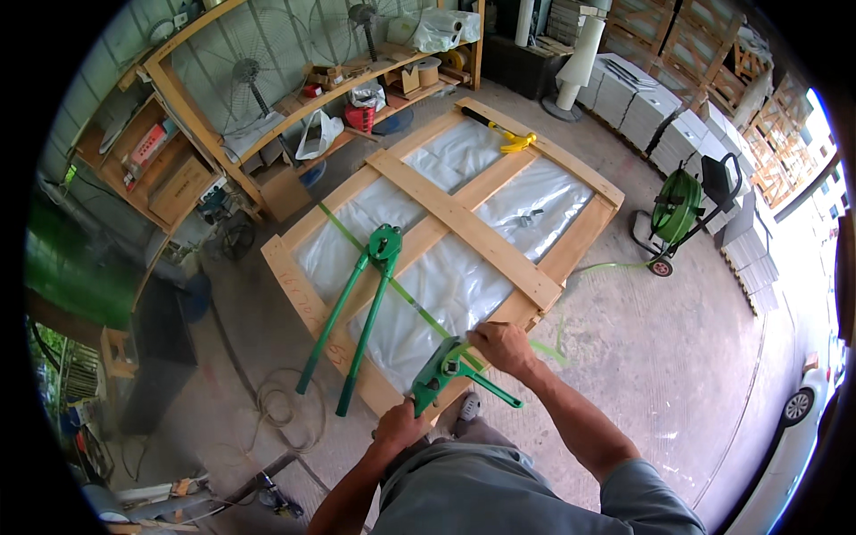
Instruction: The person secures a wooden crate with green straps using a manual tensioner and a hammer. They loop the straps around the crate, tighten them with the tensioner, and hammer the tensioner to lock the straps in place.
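Observation:
A wooden crate lies flat before me, its panels covered with clear plastic sheeting. Across its near left part runs a green strap. My left hand is closed around the grip of a green strapping tensioner, which sits over the strap at the crate's near edge. Just right of the tensioner, my right hand is closed on the green strap; its fingertips are partly hidden. A long-handled green strap sealer rests on the crate to the left, touched by neither hand.
A yellow-headed hammer and small metal seals lie on the crate. Beyond its right side stands a strap reel cart, with strap trailing over the floor. Wooden shelves line the back left; stacked panels stand at back right.

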The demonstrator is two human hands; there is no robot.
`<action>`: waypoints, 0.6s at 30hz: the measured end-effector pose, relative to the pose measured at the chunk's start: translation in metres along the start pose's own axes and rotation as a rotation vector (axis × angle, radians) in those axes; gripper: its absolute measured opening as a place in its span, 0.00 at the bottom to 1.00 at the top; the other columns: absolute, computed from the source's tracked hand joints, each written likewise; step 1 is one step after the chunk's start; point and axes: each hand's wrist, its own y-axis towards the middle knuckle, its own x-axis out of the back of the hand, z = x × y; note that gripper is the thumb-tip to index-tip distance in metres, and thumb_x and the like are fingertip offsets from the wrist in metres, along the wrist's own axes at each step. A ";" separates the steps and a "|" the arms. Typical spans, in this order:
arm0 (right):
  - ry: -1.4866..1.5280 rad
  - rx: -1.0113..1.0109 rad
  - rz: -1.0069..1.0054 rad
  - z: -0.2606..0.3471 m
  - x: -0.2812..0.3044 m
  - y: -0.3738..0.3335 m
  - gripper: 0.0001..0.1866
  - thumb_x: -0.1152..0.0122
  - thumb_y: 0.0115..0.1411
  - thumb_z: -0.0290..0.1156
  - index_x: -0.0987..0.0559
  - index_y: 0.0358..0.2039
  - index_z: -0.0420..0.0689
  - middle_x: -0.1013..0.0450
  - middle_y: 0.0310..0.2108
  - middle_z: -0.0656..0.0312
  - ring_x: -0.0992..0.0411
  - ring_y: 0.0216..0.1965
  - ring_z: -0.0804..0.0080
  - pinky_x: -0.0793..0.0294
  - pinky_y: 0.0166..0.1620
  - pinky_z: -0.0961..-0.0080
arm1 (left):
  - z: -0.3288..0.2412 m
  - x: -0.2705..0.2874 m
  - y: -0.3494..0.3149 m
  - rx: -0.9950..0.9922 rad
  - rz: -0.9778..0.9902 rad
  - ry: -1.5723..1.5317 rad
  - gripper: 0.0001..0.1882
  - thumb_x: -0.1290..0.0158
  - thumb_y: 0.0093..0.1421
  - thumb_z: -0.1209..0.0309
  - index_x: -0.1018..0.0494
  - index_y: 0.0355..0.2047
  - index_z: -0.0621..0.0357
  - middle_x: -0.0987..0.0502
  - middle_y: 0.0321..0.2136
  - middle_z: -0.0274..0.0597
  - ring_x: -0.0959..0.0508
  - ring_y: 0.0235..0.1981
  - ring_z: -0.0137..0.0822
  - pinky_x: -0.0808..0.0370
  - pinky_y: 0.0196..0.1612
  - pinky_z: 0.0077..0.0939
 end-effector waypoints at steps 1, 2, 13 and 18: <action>-0.128 0.080 0.106 0.029 0.024 0.000 0.09 0.45 0.52 0.37 0.20 0.23 0.48 0.25 0.20 0.58 0.24 0.23 0.60 0.27 0.25 0.63 | 0.000 -0.005 0.000 0.014 0.004 0.026 0.20 0.48 0.53 0.58 0.31 0.33 0.66 0.25 0.24 0.62 0.24 0.29 0.59 0.28 0.34 0.53; -0.254 0.170 0.221 0.055 0.037 0.000 0.08 0.45 0.51 0.35 0.20 0.22 0.48 0.25 0.20 0.58 0.24 0.23 0.61 0.27 0.25 0.64 | 0.004 -0.016 -0.001 0.034 -0.005 -0.009 0.20 0.49 0.54 0.58 0.31 0.33 0.66 0.25 0.24 0.62 0.24 0.29 0.59 0.28 0.34 0.53; 0.310 -0.406 0.373 0.032 -0.047 -0.095 0.10 0.50 0.58 0.32 0.27 0.38 0.41 0.25 0.25 0.52 0.24 0.28 0.56 0.26 0.30 0.63 | -0.013 -0.039 0.025 0.235 0.152 -0.543 0.20 0.53 0.56 0.61 0.29 0.36 0.70 0.25 0.29 0.64 0.25 0.36 0.60 0.29 0.37 0.46; 0.747 -0.316 -0.055 0.037 -0.055 -0.068 0.08 0.47 0.59 0.33 0.29 0.32 0.41 0.29 0.21 0.48 0.27 0.24 0.52 0.30 0.24 0.67 | -0.028 -0.044 0.022 0.175 0.239 -0.447 0.18 0.53 0.57 0.62 0.30 0.34 0.70 0.25 0.25 0.59 0.24 0.29 0.54 0.28 0.31 0.44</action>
